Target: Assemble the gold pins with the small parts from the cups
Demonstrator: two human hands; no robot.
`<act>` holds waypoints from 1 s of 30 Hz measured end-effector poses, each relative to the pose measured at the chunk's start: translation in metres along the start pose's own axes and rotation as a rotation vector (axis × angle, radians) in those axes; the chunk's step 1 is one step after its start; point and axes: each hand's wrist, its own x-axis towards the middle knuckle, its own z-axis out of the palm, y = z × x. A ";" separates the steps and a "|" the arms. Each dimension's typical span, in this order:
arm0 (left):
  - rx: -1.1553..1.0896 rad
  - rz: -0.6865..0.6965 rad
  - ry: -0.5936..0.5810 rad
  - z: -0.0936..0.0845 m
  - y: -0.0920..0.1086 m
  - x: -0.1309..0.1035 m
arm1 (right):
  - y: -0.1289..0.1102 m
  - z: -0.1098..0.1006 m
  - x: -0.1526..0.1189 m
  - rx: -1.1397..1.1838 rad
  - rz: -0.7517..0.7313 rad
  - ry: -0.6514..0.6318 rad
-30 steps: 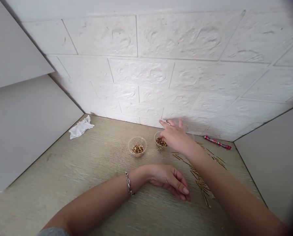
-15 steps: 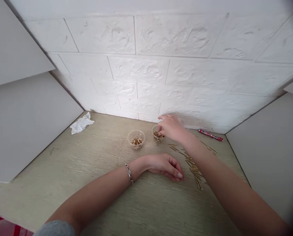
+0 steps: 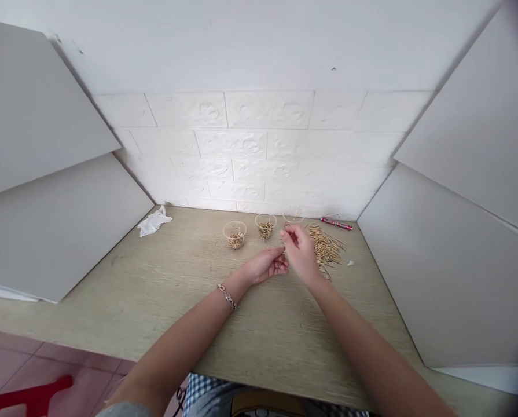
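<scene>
My left hand [image 3: 268, 265] rests low over the table with its fingers curled and closed; what is between thumb and forefinger is too small to make out. Close against it, my right hand [image 3: 300, 249] has its fingers pinched together, and anything in them cannot be made out. Behind the hands stand a clear cup [image 3: 235, 236] with short brass-coloured pieces and a second clear cup [image 3: 265, 227] with small brass-coloured parts. A third clear cup [image 3: 293, 215] is partly behind my right hand. Thin brass-coloured rods [image 3: 326, 246] lie in a loose pile to the right.
A red tube-like stick [image 3: 337, 223] lies near the white brick-pattern wall [image 3: 250, 142]. Crumpled white tissue [image 3: 154, 221] is at the table's back left. Grey panels [image 3: 63, 226] stand on both sides. A small white scrap [image 3: 350, 263] sits right of the rods.
My right hand has left the middle cup and come back beside my left hand. The view has shifted, now showing more of the table's front edge and the floor.
</scene>
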 end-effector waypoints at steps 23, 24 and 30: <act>0.061 0.056 0.082 0.001 0.006 -0.006 | 0.041 0.007 -0.026 0.738 0.577 -0.075; 0.061 0.059 0.079 0.001 0.007 -0.006 | 0.040 0.006 -0.026 0.751 0.575 -0.096; 0.080 0.078 0.096 0.004 0.007 -0.006 | 0.036 0.003 -0.026 0.773 0.555 -0.190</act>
